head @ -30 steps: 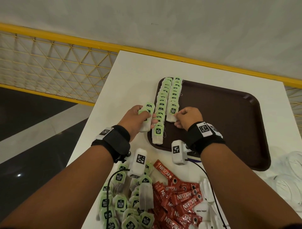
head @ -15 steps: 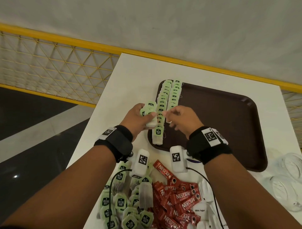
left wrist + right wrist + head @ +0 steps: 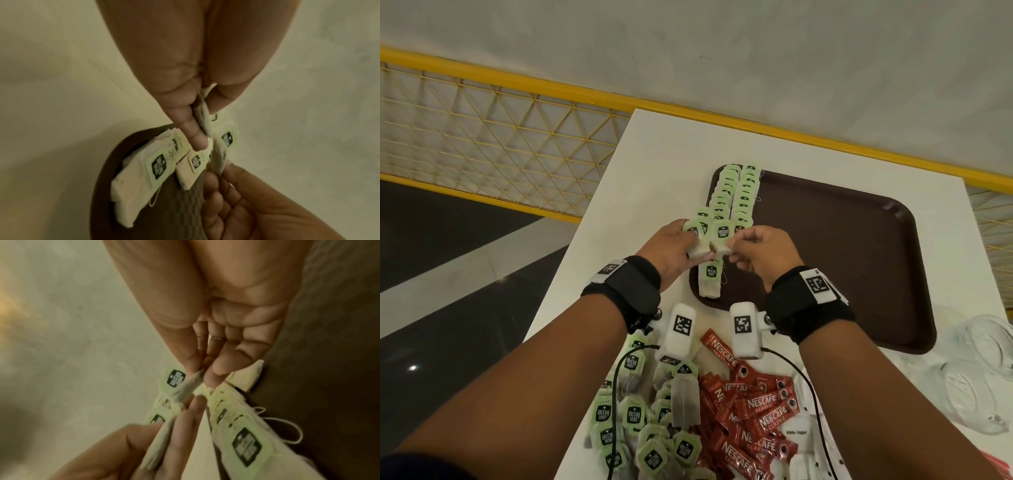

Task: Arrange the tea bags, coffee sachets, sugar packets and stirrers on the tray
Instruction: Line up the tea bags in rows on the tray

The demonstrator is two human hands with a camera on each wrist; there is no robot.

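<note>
A small bunch of pale tea bags with light green paper tags (image 3: 697, 236) is held in the left hand (image 3: 674, 251), its thumb and fingers (image 3: 191, 129) curled round the bunch above the left rim of the dark brown rectangular plastic tray (image 3: 859, 260). One tea bag with a green tag (image 3: 723, 236) at the bunch's right side is pinched between the thumb and fingertips (image 3: 216, 369) of the right hand (image 3: 760, 253); both hands meet over the near left corner of the tray.

Two neat, overlapping rows of green-tagged tea bags (image 3: 736, 195) are laid along the tray's left edge, running from its far left corner toward the hands. A single tea bag (image 3: 710, 279) lies at the near end of the left row, overhanging the tray's near rim. The rest of the tray floor is seen bare.

The tray rests on a white tabletop (image 3: 661, 164). Near the tabletop's near edge, a loose heap of green-tagged tea bags (image 3: 643, 431) is piled, and just to its right a heap of red coffee sachets (image 3: 756, 407) is seen, touching it. White sugar packets (image 3: 796, 433) lie at the right of the sachets. Clear plastic wrapping (image 3: 976, 373) lies by the right edge of the tabletop.
</note>
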